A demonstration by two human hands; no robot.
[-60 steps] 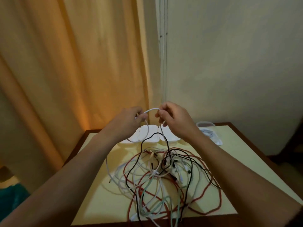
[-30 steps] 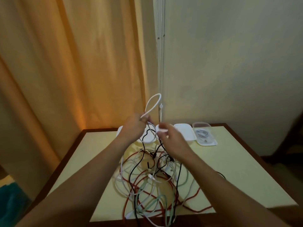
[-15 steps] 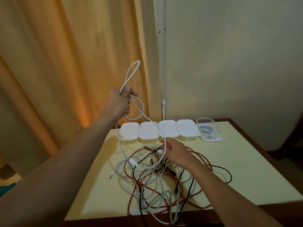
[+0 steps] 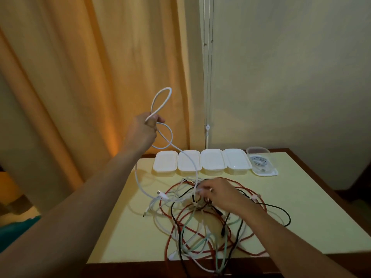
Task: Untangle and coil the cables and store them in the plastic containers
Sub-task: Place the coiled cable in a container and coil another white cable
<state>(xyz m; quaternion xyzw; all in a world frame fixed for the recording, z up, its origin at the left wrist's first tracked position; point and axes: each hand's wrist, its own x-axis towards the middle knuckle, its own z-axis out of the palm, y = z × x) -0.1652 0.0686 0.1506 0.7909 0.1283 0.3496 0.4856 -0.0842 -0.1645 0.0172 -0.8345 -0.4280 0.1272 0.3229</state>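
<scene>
The step in hand is freeing one white cable (image 4: 181, 152) from the tangle, not yet coiling it. The left hand (image 4: 143, 131) is raised above the surface (image 4: 301, 197), its grip clenched around the white cable, with one loop standing above the fist and another hanging below. From there the cable runs down into the tangled pile of red, black, white and pale green cables (image 4: 210, 221) lying in the middle of the surface. The right hand (image 4: 222, 194) rests on the pile, fingertips pinching a white strand where it enters the knot. Four lidded white plastic containers (image 4: 201, 161) stand in a row at the far edge, and a clear container (image 4: 261, 164) beside them already holds a coiled cable. Next, I judge, the right hand must ease that strand out from under the crossing cables while the left takes up slack.
</scene>
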